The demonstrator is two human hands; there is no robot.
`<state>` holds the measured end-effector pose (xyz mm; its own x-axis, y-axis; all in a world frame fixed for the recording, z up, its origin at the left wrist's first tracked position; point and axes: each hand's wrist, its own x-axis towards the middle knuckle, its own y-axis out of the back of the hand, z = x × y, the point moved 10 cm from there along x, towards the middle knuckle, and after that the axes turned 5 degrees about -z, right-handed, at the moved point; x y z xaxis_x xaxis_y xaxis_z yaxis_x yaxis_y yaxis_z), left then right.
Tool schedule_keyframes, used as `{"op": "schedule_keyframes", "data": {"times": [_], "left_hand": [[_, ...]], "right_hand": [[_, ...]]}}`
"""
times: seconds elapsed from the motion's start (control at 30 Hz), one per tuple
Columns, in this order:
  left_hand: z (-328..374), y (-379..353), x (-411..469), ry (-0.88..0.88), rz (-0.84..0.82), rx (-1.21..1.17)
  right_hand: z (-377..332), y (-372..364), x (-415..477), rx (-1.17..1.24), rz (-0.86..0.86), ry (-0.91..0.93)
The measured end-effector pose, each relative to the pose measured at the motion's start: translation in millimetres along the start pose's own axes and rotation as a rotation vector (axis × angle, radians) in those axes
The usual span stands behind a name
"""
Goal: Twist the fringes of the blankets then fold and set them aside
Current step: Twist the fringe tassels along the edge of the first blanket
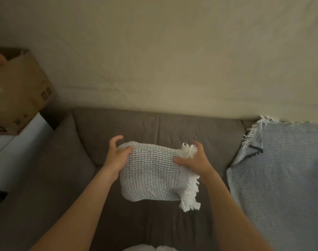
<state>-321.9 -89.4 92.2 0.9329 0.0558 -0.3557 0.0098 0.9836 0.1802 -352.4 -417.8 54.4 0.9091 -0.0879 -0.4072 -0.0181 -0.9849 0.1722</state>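
A small folded blanket (151, 171) of grey-white waffle weave hangs between my hands above the brown sofa seat. Its white fringe (189, 192) bunches along the right edge and sticks up near my right thumb. My left hand (117, 153) grips the blanket's upper left corner, thumb on the front. My right hand (196, 160) grips the upper right corner by the fringe. A larger pale blue blanket (279, 178) with a white fringe at its top left corner lies spread over the sofa's right side.
The brown sofa (154, 124) fills the lower view, with its backrest against a cream wall. A cardboard box (25, 91) stands on a white surface (13, 151) at the left. Something white (147, 248) shows at the bottom edge.
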Motion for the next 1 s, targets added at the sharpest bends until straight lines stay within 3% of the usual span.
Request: {"op": "schedule_keyframes", "data": {"times": [0.17,0.23,0.3,0.37,0.43,0.5,0.67,0.77,0.87,1.0], "left_hand": [[27.3,-14.4,-8.2,-0.16,-0.189,0.009],[41.0,-21.6,-11.5,-0.214,-0.186,0.063],[54.2,-28.4,-14.2,-0.264,-0.158,0.14],[65.0,-36.4,-17.6,-0.341,-0.128,0.27],[74.4,-49.2,-23.4,-0.42,-0.132,0.383],[79.2,-63.1,-28.3,-0.453,-0.191,0.417],[78.3,-74.9,-36.2,-0.318,-0.373,0.29],[72.3,-77.1,-38.2,-0.305,-0.476,0.307],[65.3,-63.6,-32.4,-0.336,-0.416,0.472],[55.3,-56.7,-27.3,-0.454,-0.326,0.889]], "right_hand": [[1.3,-3.2,6.8,0.035,-0.048,0.051],[2.4,-7.4,7.9,-0.127,-0.06,-0.003],[-0.3,-1.4,2.1,-0.485,0.063,-0.116],[-39.6,-13.3,-9.7,-0.646,0.144,0.097],[-78.4,-64.4,-27.8,-0.582,-0.1,0.417],[-85.0,-107.9,-41.5,-0.648,-0.262,0.518],[-91.7,-104.7,-50.4,-0.459,0.006,0.622],[-88.8,-83.3,-41.4,-0.405,0.052,0.579],[-85.7,-58.8,-35.5,-0.3,0.09,0.509],[-78.9,-29.5,-30.4,-0.1,0.137,0.457]]}}
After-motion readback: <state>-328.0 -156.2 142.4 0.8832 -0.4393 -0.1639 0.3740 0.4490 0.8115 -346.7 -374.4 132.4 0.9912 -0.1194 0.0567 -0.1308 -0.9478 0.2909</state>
